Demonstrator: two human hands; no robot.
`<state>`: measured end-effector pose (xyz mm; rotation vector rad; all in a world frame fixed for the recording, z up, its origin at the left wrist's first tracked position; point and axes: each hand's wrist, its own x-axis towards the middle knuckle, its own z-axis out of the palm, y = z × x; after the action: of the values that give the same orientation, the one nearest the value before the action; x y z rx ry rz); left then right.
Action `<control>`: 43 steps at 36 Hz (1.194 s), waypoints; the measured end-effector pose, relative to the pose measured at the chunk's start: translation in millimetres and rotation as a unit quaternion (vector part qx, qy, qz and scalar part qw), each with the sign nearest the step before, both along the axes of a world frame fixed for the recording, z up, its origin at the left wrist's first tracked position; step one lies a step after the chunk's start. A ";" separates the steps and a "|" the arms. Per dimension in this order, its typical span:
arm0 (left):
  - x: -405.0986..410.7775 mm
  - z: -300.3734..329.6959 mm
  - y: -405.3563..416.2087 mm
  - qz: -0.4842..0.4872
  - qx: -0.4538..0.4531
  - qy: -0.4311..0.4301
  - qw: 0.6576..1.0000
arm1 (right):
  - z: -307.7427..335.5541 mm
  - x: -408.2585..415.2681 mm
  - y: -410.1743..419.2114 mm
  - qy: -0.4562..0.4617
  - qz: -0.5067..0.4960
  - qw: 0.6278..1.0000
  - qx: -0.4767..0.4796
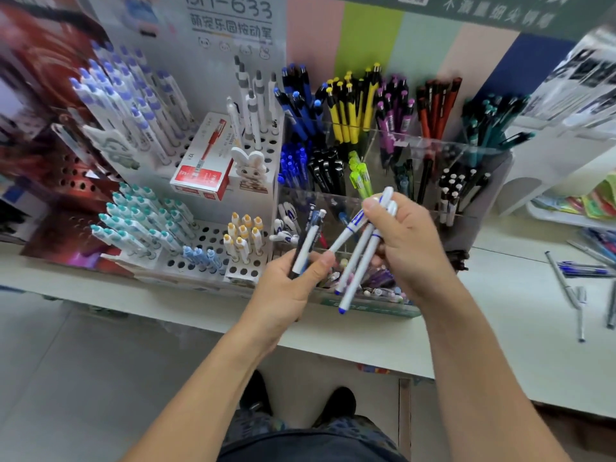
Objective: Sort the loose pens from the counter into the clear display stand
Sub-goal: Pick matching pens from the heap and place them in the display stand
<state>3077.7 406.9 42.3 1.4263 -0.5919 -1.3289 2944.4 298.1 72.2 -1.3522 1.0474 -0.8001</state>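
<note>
Above the clear stand (383,201), left hand (290,288) grips one pen (308,241), right hand (405,241) several.

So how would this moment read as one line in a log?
left hand: holds dark pen | right hand: holds white pens | stand: behind hands | loose pens: on counter

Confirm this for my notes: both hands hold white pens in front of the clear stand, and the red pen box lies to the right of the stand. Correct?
Not quite. The head view shows the red pen box to the left of the clear stand, on the white peg rack. The left hand and right hand do hold white pens.
</note>
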 end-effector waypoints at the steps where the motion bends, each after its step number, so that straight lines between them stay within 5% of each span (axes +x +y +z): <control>1: -4.1 1.2 0.5 -0.008 -0.011 0.007 1.000 | -2.9 6.5 3.0 -0.001 -0.010 1.000 -0.012; 8: -11.3 -1.0 4.8 -0.036 -0.051 -0.016 0.998 | -15.0 28.6 18.1 0.039 -0.116 0.986 -0.115; 13: 2.9 -7.0 9.1 -0.086 -0.013 -0.009 0.996 | -15.9 23.7 16.1 -0.043 -0.012 0.997 0.063; 17: 3.4 -11.2 10.6 -0.079 -0.022 -0.015 0.997 | -18.5 14.9 8.7 -0.021 0.055 0.992 0.111; 21: 1.7 -18.0 9.8 0.053 -0.028 -0.009 0.998 | -10.2 9.5 3.0 -0.033 0.020 0.999 0.029; 25: 11.3 -32.7 6.3 0.137 -0.014 -0.101 0.985 | 2.7 15.3 -2.5 -0.036 -0.074 0.989 -0.123; 30: 16.2 -40.6 2.4 0.168 0.010 -0.033 0.985 | -23.4 50.2 -6.7 0.118 -0.042 0.949 -0.291; 38: 26.0 -41.0 -0.1 0.141 0.020 0.065 0.988 | -81.8 82.9 -4.6 0.283 0.051 0.911 -0.296; 43: 26.5 -44.3 -0.2 0.117 0.016 0.073 0.990 | -82.3 85.1 3.3 0.264 0.038 0.924 -0.274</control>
<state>3104.1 406.7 -2.1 1.3649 -0.2982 -1.2456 3029.4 301.4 -10.1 -2.1603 1.2175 -0.7107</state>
